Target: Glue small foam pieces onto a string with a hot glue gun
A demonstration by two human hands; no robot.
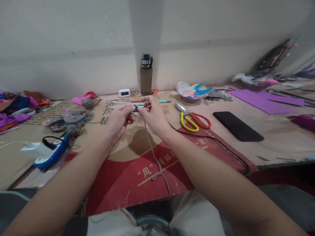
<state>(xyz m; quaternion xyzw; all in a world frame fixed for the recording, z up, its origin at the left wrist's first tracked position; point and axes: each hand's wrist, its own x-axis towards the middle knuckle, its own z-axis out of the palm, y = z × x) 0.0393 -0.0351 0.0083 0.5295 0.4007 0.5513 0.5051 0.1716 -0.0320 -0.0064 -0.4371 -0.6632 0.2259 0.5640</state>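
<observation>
Over the cardboard sheet (115, 177), my left hand (120, 119) and my right hand (154, 113) meet, fingertips nearly touching. Both pinch a small dark blue-grey piece (136, 108), mostly covered by the fingers, so its exact kind does not show. From between the hands a grey yarn (150, 144) hangs down across the red part of the cardboard, with a small loop or knot partway along. Thin white and coloured sticks lie just behind the fingers. Scissors (189, 118) with one yellow and one red handle lie to the right of my right hand.
A black phone (237, 126) and purple sheets (265, 101) lie on the right. A bottle (146, 77) and small digital clock (124, 93) stand by the wall. Left are grey felt pieces (71, 119) and a blue power strip (51, 154). A black cable (216, 139) crosses the cardboard.
</observation>
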